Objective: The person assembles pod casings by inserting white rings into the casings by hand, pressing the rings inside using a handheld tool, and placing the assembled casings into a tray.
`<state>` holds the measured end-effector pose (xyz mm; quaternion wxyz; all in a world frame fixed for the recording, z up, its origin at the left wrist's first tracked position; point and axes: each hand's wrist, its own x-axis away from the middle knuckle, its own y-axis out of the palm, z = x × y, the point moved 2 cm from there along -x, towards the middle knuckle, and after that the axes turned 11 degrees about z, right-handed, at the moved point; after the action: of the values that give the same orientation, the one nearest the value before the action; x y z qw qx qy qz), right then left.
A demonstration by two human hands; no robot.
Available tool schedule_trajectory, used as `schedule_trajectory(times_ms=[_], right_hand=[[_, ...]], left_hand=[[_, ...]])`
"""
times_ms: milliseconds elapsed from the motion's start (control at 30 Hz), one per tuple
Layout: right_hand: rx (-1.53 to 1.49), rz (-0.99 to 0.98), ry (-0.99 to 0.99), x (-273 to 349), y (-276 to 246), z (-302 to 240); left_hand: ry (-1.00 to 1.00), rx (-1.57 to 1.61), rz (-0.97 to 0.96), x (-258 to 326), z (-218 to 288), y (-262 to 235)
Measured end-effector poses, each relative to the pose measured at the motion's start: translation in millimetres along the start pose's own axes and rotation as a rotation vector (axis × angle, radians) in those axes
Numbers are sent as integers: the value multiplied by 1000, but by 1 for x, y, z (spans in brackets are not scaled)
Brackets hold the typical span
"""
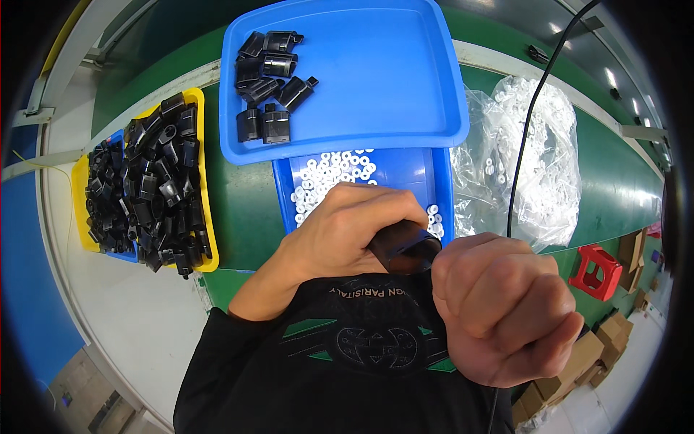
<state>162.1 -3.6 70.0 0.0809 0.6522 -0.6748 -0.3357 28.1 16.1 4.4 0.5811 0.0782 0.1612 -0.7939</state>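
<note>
My left hand [354, 224] is closed round a black glossy plastic housing [406, 248] and holds it tilted in front of my chest. Right beside the housing's right end is my right hand [506, 307], a closed fist; whatever lies inside it is hidden. Beyond my hands, small white rings [329, 177] lie in a lower blue tray [412, 177]. An upper blue tray [376, 79] rests over its far part, with several black plastic housings [276, 124] grouped at its left side.
At the left, yellow bins [205, 181] are heaped with black plastic parts [163, 173]. A clear plastic bag [538, 159] of white rings lies on the green table [242, 217] at right. A black cable [531, 108] hangs down past my right fist. A red stool [596, 271] and cardboard boxes [578, 365] stand lower right.
</note>
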Motion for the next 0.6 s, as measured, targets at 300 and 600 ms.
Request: schedule_trajectory(times_ms=[300, 600], right_hand=[[-32, 18, -40, 6, -12, 19], [-200, 87, -185, -6, -29, -41]], left_hand=[[97, -196, -20, -6, 0, -1], [-50, -102, -17, 3, -12, -11]])
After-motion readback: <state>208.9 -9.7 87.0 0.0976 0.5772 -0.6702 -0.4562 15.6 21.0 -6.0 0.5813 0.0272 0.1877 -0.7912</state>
